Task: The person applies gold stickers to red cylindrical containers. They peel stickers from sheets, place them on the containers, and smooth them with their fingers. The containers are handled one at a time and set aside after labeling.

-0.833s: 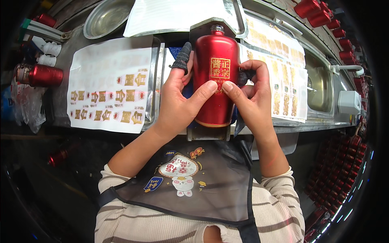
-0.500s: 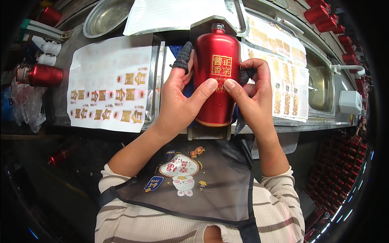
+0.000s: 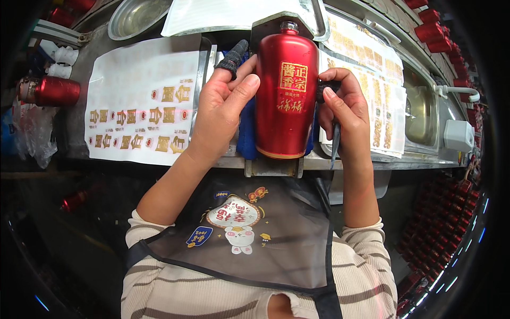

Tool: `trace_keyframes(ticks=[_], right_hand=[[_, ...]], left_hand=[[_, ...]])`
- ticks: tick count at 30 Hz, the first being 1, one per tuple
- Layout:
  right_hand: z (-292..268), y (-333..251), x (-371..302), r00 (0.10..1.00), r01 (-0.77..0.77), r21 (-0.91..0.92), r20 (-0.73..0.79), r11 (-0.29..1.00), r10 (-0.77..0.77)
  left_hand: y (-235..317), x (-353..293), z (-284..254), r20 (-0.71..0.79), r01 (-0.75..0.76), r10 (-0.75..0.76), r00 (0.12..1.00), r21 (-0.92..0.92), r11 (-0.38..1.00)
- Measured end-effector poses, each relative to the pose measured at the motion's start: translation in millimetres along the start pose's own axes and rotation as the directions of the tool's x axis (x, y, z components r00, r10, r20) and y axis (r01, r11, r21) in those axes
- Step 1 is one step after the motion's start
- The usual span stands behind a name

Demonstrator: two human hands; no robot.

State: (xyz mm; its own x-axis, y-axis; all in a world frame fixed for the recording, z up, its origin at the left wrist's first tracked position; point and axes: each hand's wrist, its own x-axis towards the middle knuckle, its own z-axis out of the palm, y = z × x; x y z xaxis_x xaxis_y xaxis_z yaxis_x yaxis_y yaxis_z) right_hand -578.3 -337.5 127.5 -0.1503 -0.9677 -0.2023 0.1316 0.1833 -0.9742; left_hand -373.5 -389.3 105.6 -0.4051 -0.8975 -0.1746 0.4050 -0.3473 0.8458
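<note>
A glossy red bottle with gold characters and an uncapped-looking neck leans back on a metal stand, with blue cloth under it. My left hand is beside the bottle's left side, its thumb lifted off and its fingers apart; a dark knitted cover wraps the index finger. At the bottle's right edge, my right hand has its thumb bent against a dark-covered finger. A slim dark pointed tool hangs point down from that hand; its upper end is hidden in the fingers.
A white sheet of gold and red transfers lies on the left, and more gold transfer sheets on the right. Beyond are a steel bowl and a white-covered tray. A sink is at right; another red bottle lies far left.
Both thumbs have come off the bottle's front and the hands have parted to its sides. Gold script below the square mark is now uncovered. The dark tool shows more fully.
</note>
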Motion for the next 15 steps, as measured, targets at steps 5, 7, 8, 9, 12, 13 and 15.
trace_keyframes(ticks=[5,7,8,9,12,13,15], right_hand=[[20,3,-2,0.989,0.120,-0.049,-0.083,0.992,-0.124],[19,3,-3,0.988,0.133,-0.161,-0.062,0.978,-0.144],[20,3,-3,0.986,0.141,-0.204,-0.062,0.969,-0.156],[21,3,-2,0.984,0.148,-0.246,-0.062,0.958,-0.168],[23,-1,-3,0.987,0.128,-0.265,-0.064,0.956,-0.150],[23,-2,-3,0.987,0.125,-0.273,-0.064,0.954,-0.147],[23,-4,-4,0.988,0.119,-0.289,-0.064,0.950,-0.143]], left_hand=[[-16,-5,7,0.003,-0.145,0.146,0.989,0.106,0.984],[-17,-7,8,0.013,-0.177,0.177,0.984,0.168,0.970],[-15,-7,9,0.017,-0.177,0.176,0.984,0.174,0.969],[-15,-7,9,0.021,-0.176,0.175,0.984,0.179,0.968],[-16,-6,6,0.038,-0.185,0.181,0.983,0.171,0.968],[-16,-7,6,0.035,-0.179,0.176,0.984,0.162,0.970],[-15,-8,7,0.029,-0.168,0.166,0.986,0.145,0.975]])
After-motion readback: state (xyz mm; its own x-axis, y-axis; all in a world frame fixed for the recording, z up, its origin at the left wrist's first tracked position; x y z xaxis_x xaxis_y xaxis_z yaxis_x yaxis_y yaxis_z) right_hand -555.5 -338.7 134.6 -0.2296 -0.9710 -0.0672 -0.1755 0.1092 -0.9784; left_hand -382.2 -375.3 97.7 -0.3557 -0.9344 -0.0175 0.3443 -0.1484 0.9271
